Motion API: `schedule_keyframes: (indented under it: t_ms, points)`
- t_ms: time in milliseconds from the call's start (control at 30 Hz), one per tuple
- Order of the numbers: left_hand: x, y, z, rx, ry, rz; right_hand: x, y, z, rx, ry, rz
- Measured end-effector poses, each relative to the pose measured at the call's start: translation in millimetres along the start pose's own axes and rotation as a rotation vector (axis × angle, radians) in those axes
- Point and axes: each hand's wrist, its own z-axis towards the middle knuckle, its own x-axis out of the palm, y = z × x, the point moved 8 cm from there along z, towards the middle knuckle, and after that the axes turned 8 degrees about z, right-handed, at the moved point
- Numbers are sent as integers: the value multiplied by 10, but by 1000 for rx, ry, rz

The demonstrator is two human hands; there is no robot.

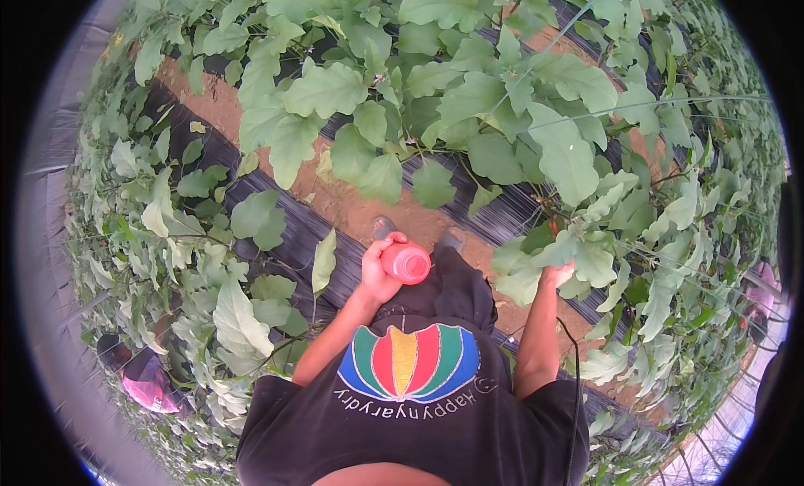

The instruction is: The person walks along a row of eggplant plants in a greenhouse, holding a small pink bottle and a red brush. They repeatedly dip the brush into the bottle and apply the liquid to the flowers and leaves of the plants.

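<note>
My left hand [381, 273] is wrapped around a small red plastic bottle [407, 263], its round end facing up toward me. Among the broad leaves of what looks like an eggplant plant [568, 159], to the right, is my right hand [556, 274]. A leaf [561, 250] covers most of its fingers, so whether it grips anything is hidden. Just above that hand, a small red-orange thing [553, 227] shows between the leaves, too small to name. Lobed leaves [326, 90] and a few pale flowers [378, 78] fill the space ahead of me.
Black plastic mulch film [276, 216] covers the beds on both sides of a bare soil path [352, 203]. Green support strings [653, 107] cross at the right. One person [147, 382] is among plants at far left; another [760, 294] is at far right.
</note>
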Motion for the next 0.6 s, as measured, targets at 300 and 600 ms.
schedule_keyframes:
  t_ms: [300, 600]
  points:
    - [-77, 8, 14, 14, -18, -52, -18, -148, 7, 415, -56, 902]
    - [-275, -74, -70, 4, -60, -56, 135, -144, 85, 296, 25, 766]
